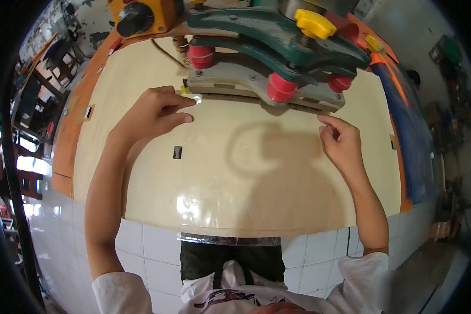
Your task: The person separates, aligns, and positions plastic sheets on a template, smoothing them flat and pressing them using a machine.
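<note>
Under the press's grey plate (222, 81), my left hand (165, 111) reaches in from the left. Its index finger points at the plate's lower left corner, and the thumb is held apart. A small shiny patch lies by that fingertip; what it is I cannot make out. Opposite, my right hand (343, 138) hovers near the plate's lower right end, index finger forward, the other fingers curled, thumb just below. I see nothing held in either hand. Between and below them spreads the cream-coloured table covering (209, 172), with a small dark rectangle (177, 152) on it.
The green press frame (235, 18) carries pink-red cylinders (281, 86) and a yellow knob (315, 24). A yellow box with a black dial (135, 20) stands at the upper left. Blue sheeting (405, 131) lies along the right side. Stools and benches (31, 178) stand beyond the left edge.
</note>
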Demonstrator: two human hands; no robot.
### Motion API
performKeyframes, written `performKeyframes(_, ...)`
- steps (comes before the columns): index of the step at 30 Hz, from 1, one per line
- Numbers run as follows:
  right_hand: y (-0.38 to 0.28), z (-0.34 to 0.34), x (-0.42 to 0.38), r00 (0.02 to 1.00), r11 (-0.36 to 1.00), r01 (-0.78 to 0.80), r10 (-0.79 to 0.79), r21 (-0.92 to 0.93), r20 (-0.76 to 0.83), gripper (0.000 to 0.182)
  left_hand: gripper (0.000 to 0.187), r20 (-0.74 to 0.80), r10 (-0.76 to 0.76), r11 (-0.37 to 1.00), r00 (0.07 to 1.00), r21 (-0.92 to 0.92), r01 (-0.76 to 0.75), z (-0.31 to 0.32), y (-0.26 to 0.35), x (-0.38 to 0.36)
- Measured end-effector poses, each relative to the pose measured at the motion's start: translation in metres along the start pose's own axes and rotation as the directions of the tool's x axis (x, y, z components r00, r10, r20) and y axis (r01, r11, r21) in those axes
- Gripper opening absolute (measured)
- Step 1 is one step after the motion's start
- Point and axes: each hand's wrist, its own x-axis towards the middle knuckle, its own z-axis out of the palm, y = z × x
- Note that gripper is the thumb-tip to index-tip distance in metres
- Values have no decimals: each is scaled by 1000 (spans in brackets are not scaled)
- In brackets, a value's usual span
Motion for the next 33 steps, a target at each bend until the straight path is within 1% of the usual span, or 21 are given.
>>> performKeyframes(1, -1, -1, -1, 1000, 1000, -11, 11, -4, -10, 26, 39, 7, 13, 1000, 1000, -3, -13, 0, 2, 0)
performKeyframes(3, -4, -3, -1, 1000, 1000, -22, 22, 22, 14, 26, 38, -12, -29, 999, 1000, -21, 28, -1, 7, 0)
performKeyframes(4, -4, -3, -1, 1000, 999, -30, 30, 19, 6, 26, 38, -7, -18, 1000, 1000, -23, 18, 0, 5, 0)
performKeyframes(6, -4, -2, -1, 999, 999, 35, -35, 20, 1, 25, 38, -22, -4, 1000, 1000, -12, 4, 1, 0, 0)
performKeyframes(9, -1, -2, -1, 998, 998, 58, -58, 28, -4, 24, 37, -37, 12, 999, 999, -31, -13, 2, 0, 0)
performKeyframes(13, -1, -5, 0, 999, 999, 42, -42, 9, 7, 23, 37, -21, -16, 999, 1000, -30, 15, 1, 5, 0)
performKeyframes(15, -1, -5, 0, 999, 999, 49, -49, 8, 4, 20, 39, -19, -46, 996, 999, -72, 45, 1, 6, 0)
performKeyframes(19, 0, -5, 0, 996, 996, 88, -88, -7, -21, 18, 35, -22, -32, 998, 999, -51, 31, 0, 6, 0)
performKeyframes(22, -1, -6, 2, 995, 994, 101, -100, 38, -30, 14, 36, -29, -13, 999, 999, -46, 12, -1, 5, 0)
performKeyframes(24, 1, -8, 4, 999, 997, 52, -53, 64, 4, 12, 37, -20, -13, 998, 1000, -56, 12, -1, 5, 0)
performKeyframes(28, 1, -20, 7, 997, 998, 34, -37, 50, 61, 12, 40, -19, -5, 998, 1000, -66, 4, 0, 0, -1)
performKeyframes(30, 2, -25, 8, 993, 999, -2, -2, 32, 117, 11, 39, -19, -17, 995, 1000, -94, 16, 0, 0, -1)
performKeyframes(31, 3, -27, 9, 993, 1000, -1, -3, 30, 115, 11, 39, -21, -16, 995, 1000, -95, 14, -1, 2, -1)
performKeyframes(33, 4, -29, 9, 991, 1000, 11, -11, -2, 133, 14, 32, -3, -25, 998, 1000, -52, 25, -4, 8, 0)
